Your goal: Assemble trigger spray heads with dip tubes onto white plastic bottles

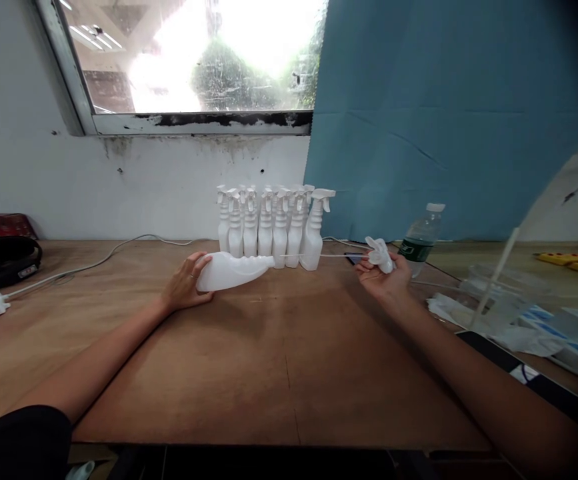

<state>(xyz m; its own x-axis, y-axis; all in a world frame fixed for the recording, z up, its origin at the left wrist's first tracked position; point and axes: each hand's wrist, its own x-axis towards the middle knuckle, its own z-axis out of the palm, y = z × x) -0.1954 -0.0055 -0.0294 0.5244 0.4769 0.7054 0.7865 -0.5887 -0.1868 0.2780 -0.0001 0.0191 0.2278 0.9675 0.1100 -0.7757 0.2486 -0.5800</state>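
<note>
"What was done?"
"Bottles [265, 241] beyond the left hand [185, 285] wore sprayers [323, 194]."
"What was left?"
"The bottle [231, 272] clamped in that hand looked unfinished; the right hand [389, 281] gripped a sprayer [379, 255], unattached."

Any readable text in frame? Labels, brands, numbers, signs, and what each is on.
No text is legible.
Water bottle: green label with a white mark, too small to read.
Black item at far left: pale tag, too blurred to read.
Standing spray bottles: no text visible.
White bottle in the left hand: none visible.
Spray head in the right hand: none visible.
</note>
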